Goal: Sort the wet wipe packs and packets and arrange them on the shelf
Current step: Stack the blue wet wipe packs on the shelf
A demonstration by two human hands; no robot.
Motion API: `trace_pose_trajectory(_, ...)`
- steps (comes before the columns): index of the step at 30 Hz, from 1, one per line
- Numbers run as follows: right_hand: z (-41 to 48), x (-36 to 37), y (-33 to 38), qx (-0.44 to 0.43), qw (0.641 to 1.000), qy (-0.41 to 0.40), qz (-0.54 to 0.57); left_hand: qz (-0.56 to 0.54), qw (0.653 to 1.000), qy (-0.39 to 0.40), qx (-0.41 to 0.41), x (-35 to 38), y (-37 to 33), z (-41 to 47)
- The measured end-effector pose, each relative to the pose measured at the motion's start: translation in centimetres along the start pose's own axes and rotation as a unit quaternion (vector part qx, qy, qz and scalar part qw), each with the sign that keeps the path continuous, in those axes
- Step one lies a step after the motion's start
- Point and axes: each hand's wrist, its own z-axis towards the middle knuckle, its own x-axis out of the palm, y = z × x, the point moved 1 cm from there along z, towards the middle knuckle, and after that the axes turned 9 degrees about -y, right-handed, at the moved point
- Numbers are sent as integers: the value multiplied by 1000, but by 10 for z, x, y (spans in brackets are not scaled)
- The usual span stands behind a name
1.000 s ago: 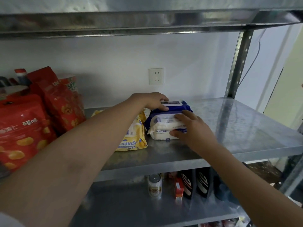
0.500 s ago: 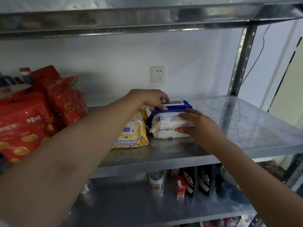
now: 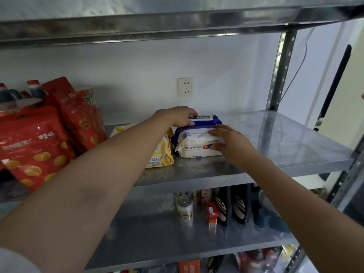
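From the head camera, your left grip [image 3: 177, 117] curls over the top of the blue pack [image 3: 204, 121], which sits stacked on the white pack [image 3: 195, 149] at the middle of the shelf [image 3: 285, 138]. Your right grip [image 3: 231, 143] pinches the white pack's right end, fingers above and thumb below. A yellow pack [image 3: 160, 154] lies just beside them on the left, with red snack bags [image 3: 33, 146] further left.

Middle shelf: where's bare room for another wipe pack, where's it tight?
Free: grey metal middle shelf, bare from the blue-and-white wipe packs right to the perforated steel upright; also a narrow strip along its front edge. Crowded: red snack bags fill the left end, yellow wipe pack beside the blue-and-white ones, left hand and right hand on them.
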Motion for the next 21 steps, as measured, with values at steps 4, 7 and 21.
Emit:
trace_pose_trajectory(4,-4,-5,2,0,1000,9,27,-71,993,-98,16,-3,-14,-21)
trace_pose_trajectory(7,-14,-12,4,15,994,-53,96,-163,974,-150,40,-4,-30,-40)
trace_pose_trajectory(21,-149,-61,61,211,816,-298,449,-640,764,-60,52,20,-95,-188)
